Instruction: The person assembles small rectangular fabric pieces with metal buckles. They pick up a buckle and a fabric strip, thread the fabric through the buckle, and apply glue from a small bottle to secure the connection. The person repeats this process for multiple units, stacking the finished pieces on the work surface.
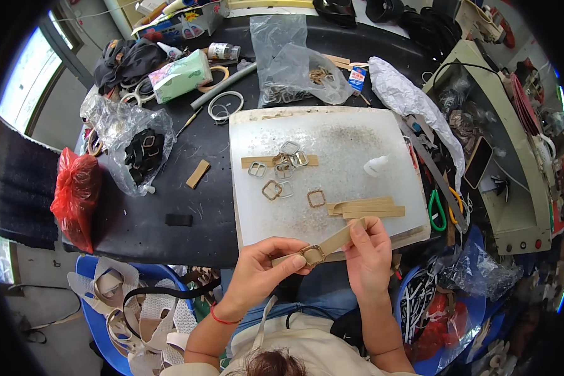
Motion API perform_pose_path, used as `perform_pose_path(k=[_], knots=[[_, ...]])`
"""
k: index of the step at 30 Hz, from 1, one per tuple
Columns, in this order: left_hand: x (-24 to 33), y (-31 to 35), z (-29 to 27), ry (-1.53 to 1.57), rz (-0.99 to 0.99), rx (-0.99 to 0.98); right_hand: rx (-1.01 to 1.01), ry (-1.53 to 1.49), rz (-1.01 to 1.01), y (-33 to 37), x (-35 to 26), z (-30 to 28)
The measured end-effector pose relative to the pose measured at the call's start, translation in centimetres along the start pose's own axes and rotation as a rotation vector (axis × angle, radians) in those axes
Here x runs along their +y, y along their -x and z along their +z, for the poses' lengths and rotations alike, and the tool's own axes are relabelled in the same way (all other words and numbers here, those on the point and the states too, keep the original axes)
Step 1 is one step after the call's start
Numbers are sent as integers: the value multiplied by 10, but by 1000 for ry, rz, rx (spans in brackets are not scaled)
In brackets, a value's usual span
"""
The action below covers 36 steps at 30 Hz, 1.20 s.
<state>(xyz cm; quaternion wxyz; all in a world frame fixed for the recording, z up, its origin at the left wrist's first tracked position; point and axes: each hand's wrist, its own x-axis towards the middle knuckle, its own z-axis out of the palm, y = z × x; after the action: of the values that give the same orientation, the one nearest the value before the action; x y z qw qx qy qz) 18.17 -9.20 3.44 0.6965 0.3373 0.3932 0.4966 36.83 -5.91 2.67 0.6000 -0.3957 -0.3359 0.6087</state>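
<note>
In the head view, the left hand [263,271] and the right hand [366,254] together hold a tan strap [335,241] at the near edge of the white cutting board [357,141]. The left fingers are closed around a brass square buckle [312,255] threaded on the strap; the right fingers pinch the strap's other end. More buckles [282,169] and cut tan strips [366,208] lie on the board. A white small bottle [376,165] lies near the strips.

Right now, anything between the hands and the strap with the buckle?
No. Both hands already hold it: the left hand pinches the buckle and the right hand grips the tan strap. Nothing visible lies between them.
</note>
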Motion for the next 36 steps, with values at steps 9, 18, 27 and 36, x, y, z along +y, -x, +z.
perform_pose_path(k=[9,18,27,36], knots=[[15,4,-15,-80,-205,-46,-635,1217,-599,5,-21,8],[19,7,-20,-41,-276,2,-655,1207,-579,2,-14,6],[15,3,-25,-132,-218,-57,-658,1202,-584,0,-12,4],[10,-21,-17,-1015,228,160,-593,1217,-756,-24,8,0]])
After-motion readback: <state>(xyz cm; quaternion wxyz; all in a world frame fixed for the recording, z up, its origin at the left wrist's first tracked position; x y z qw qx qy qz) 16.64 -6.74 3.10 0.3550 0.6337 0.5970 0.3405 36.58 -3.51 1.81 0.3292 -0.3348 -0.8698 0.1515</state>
